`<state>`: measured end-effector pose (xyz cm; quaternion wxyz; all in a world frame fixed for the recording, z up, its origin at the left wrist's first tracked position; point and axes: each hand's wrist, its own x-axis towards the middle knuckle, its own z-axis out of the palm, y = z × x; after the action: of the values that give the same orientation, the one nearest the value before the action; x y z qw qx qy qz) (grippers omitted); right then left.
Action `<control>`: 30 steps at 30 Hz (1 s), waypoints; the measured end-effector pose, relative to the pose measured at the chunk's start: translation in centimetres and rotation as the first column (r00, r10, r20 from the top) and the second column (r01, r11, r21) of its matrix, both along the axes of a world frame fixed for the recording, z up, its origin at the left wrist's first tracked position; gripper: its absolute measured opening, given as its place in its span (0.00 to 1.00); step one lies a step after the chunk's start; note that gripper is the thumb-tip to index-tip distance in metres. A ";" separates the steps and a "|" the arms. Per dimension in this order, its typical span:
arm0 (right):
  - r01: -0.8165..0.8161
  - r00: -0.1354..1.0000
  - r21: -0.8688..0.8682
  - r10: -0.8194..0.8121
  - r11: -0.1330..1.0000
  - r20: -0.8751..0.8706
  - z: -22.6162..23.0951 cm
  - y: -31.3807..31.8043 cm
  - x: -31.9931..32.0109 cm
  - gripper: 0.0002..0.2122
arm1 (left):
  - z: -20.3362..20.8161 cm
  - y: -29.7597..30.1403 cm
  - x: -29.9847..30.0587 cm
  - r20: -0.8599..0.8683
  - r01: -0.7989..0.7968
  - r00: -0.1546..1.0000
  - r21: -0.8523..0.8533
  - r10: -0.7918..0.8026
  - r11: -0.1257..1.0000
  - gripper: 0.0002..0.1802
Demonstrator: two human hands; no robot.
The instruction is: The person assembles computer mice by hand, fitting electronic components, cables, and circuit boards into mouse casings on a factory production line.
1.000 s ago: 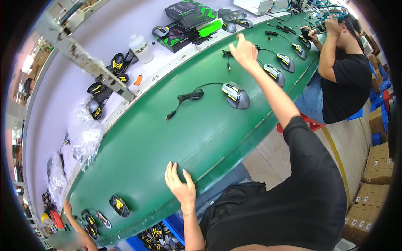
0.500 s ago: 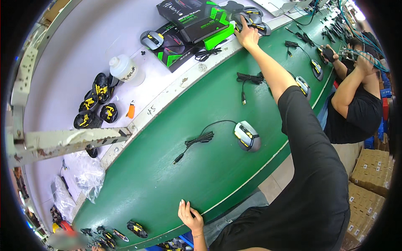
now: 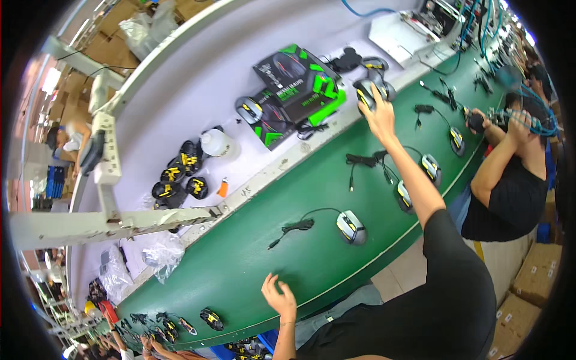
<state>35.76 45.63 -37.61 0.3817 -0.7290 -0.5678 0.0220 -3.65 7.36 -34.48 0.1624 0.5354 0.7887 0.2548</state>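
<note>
My right hand (image 3: 381,119) reaches far out to the ledge, its fingers closed over a grey and black computer mouse (image 3: 364,95). Other mice (image 3: 376,65) lie just beyond it. My left hand (image 3: 280,296) is over the near part of the green work surface (image 3: 240,270); its fingers are apart and slightly bent, with nothing in them. Between my hands a silver and black mouse (image 3: 350,228) lies with its bundled cable (image 3: 298,225) stretched to the left. Two more corded mice, one (image 3: 405,195) beside my right forearm and another (image 3: 430,169), lie farther right.
Printed boxes (image 3: 294,84) are stacked on the pale shelf (image 3: 198,78). A white bottle (image 3: 217,144), open mouse shells (image 3: 191,157) and an orange lighter (image 3: 223,187) lie left of them. A metal post (image 3: 120,228) juts over the shelf. A co-worker (image 3: 510,174) sits at the right.
The view has shifted, so the shelf and boxes appear lower. My right hand stays at the ledge mice, now with one in its fingers. A mouse formerly behind my right arm shows.
</note>
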 end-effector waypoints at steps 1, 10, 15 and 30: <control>-0.017 0.998 -0.061 0.013 0.998 -0.065 2.1 -2.0 -1.3 0.34 | 1.0 2.1 1.0 0.055 0.023 0.998 0.034 -0.025 0.999 0.12; -0.340 0.893 0.335 0.414 0.879 -0.178 22.8 -5.0 -9.3 0.33 | -1.9 7.3 -1.2 -0.103 -0.029 0.994 0.062 0.035 0.998 0.21; -0.377 0.897 0.384 0.436 0.843 -0.078 31.0 8.9 -12.6 0.31 | -4.5 3.5 -4.1 -0.257 -0.306 0.919 0.006 0.297 0.952 0.27; -0.474 0.686 -0.372 0.599 0.798 0.412 28.9 37.8 -19.7 0.28 | -5.7 3.3 -3.1 -0.342 -0.355 0.887 -0.076 0.310 0.932 0.28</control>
<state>16.05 83.46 -8.74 0.1046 -0.5475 -0.8302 0.0070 -6.72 10.62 -40.20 0.0207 0.4141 0.9002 0.1330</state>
